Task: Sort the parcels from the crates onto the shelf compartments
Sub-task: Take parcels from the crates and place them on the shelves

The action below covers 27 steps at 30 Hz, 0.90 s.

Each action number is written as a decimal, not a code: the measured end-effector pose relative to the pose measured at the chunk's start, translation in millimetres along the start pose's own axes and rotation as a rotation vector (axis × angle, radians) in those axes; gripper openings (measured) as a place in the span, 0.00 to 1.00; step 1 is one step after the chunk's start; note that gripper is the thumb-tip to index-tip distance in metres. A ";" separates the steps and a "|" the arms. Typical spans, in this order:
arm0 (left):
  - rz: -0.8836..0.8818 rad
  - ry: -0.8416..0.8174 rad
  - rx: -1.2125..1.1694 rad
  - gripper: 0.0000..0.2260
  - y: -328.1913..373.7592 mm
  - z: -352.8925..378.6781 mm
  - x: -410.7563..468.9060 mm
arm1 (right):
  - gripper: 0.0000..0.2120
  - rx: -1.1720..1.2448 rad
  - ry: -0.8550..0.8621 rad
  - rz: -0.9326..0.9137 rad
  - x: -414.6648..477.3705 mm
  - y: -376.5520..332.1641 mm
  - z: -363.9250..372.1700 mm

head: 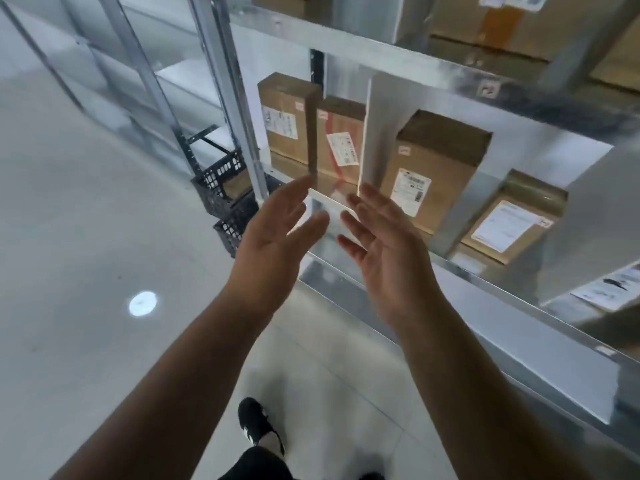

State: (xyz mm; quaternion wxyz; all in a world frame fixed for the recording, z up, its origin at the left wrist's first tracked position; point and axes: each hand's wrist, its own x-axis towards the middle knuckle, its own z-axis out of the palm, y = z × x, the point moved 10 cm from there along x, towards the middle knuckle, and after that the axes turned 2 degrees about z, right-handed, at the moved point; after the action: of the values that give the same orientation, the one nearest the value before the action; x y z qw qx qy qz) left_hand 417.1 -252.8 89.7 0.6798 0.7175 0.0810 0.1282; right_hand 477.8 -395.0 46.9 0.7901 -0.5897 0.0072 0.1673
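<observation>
Far left of frame: pale floor (69, 237) w/ a round light reflection (142, 303) on it. Centre-left, on the floor by the shelf upright (228, 98), two black lattice crates (216, 181) sit one in front of the other; sth brown shows in the rear one, can't tell what. Bottom centre: your black shoe (258, 424). Mid-frame, your left hand (277, 233) is up w/ fingers straight and spread, palm facing right, holding nothing. Just beside it your right hand (381, 251) mirrors it, palm facing left, fingers released, nothing in it. The two hands are near each other but apart, both in front of the shelf (519, 348) edge. Behind them, in the compartment left of the white divider (381, 133), two parcels stand upright: a tall brown box (287, 119) w/ a white label, and a red-taped box (341, 140) just beside it on the right. Right of the divider stands a third upright box (436, 168), then a lower box (512, 220) w/ its label facing you. Far right: a grey panel (595, 220) and below it a labelled parcel (609, 285), blurred. Top right, upper level: more cardboard boxes (512, 22).
</observation>
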 end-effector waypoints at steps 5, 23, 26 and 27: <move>-0.025 0.155 -0.067 0.21 -28.1 -109.4 15.6 | 0.17 -0.067 -0.087 0.032 31.6 42.0 91.7; -0.105 0.462 -0.104 0.18 -81.7 -403.6 99.7 | 0.22 -0.205 -0.386 0.052 160.6 125.4 389.6; -0.131 0.486 -0.108 0.16 -96.8 -424.2 130.8 | 0.22 -0.214 -0.417 0.085 199.2 141.1 414.8; -0.142 0.492 -0.113 0.15 -102.8 -430.8 144.6 | 0.21 -0.204 -0.431 0.103 214.9 147.3 424.2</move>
State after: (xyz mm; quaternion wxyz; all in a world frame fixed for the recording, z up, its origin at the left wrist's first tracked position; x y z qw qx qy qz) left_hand 434.4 207.0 16.5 0.6858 0.6183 0.2868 0.2552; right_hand 561.6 92.8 -5.6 0.7000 -0.6161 -0.1485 0.3292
